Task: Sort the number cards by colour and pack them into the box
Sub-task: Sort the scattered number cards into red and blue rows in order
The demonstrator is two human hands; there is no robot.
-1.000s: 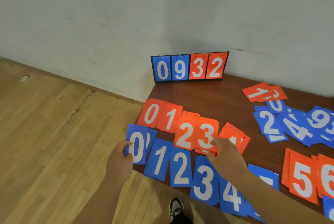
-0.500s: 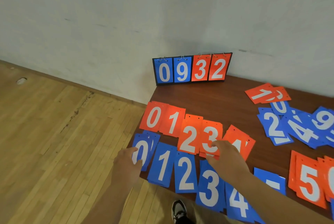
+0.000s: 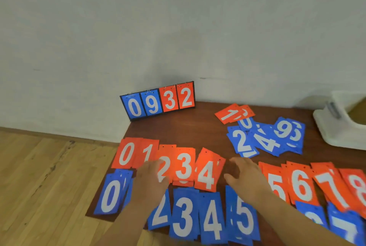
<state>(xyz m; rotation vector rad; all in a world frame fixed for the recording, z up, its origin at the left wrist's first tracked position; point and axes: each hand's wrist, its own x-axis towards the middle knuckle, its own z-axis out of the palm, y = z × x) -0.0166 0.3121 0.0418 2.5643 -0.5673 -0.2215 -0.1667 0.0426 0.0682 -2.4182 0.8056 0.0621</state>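
Blue cards (image 3: 184, 218), table (image 3: 208, 126) edge, box (image 3: 334, 132) right

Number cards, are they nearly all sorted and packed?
Maybe halfway. Done: a red row from 0 to 8, with a blue row below. In hand: the left hand lies over the rows; the right hand holds nothing. Left: the loose blue pile, stray red cards, and packing into the white box.

Left hand (image 3: 152, 181), right hand (image 3: 244, 178) palm-down, fingers (image 3: 240, 163) loosely spread.
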